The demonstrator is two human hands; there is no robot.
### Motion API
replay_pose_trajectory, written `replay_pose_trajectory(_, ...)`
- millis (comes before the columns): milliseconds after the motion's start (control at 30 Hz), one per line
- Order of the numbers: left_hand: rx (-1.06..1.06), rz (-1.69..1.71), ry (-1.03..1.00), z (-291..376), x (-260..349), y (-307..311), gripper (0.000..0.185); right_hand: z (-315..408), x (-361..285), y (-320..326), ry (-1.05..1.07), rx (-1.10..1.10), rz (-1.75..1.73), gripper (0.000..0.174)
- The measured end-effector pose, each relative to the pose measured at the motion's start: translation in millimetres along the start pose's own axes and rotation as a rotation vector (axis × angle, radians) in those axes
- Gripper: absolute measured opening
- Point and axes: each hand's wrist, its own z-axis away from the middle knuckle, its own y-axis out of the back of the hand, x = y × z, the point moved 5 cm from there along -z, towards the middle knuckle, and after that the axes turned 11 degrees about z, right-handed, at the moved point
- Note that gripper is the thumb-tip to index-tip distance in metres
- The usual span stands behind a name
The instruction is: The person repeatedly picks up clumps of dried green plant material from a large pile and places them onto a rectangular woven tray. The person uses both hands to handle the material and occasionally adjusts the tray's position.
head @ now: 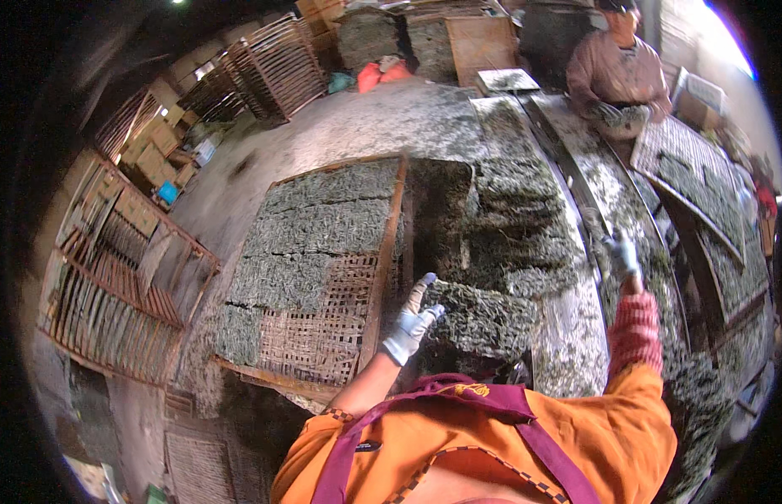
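My left hand, in a pale, worn glove, is at the left end of a rectangular slab of dried greenish plant matter, its fingers apart; whether they touch the slab I cannot tell. My right hand, also gloved, reaches over the debris-strewn bench at the right, and its fingers are too blurred to read. Left of my left hand lies a wood-framed woven tray, partly covered by flat slabs of the same matter. More slabs are stacked beyond the one before me.
A co-worker stands across the bench, hands on a slab. Another woven tray with slabs leans at the right. Slatted wooden racks stand at the left, with cardboard boxes behind. Red sacks lie on the floor at the back.
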Motion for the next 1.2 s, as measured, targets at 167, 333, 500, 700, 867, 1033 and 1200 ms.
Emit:
replay_pose_trajectory(167,-0.009,-0.162,-0.084,-4,5,-3,0.072,159,-131,-59,-0.016,-0.866,-0.941,0.07)
replay_pose_trajectory(333,-0.056,0.008,0.029,-10,-6,-11,0.077,219,-172,-84,-0.162,-0.98,-0.951,0.044)
replay_pose_trajectory(500,-0.031,0.13,0.117,-12,-23,-7,0.081,204,-117,-76,-0.249,-0.699,-1.013,0.05)
replay_pose_trajectory(700,0.02,0.265,0.15,-4,-43,26,0.066,176,-22,-61,-0.12,-0.476,-1.296,0.043)
replay_pose_trajectory(867,0.143,0.176,0.159,10,-51,48,0.057,163,40,-96,-0.047,-0.485,-1.504,0.032)
replay_pose_trajectory(1033,0.201,0.173,0.152,20,-52,58,0.052,163,62,-107,-0.282,-0.053,-1.216,0.031)
replay_pose_trajectory(1200,0.208,0.149,0.13,21,-50,70,0.049,177,36,-100,-0.568,-0.144,-1.51,0.013)
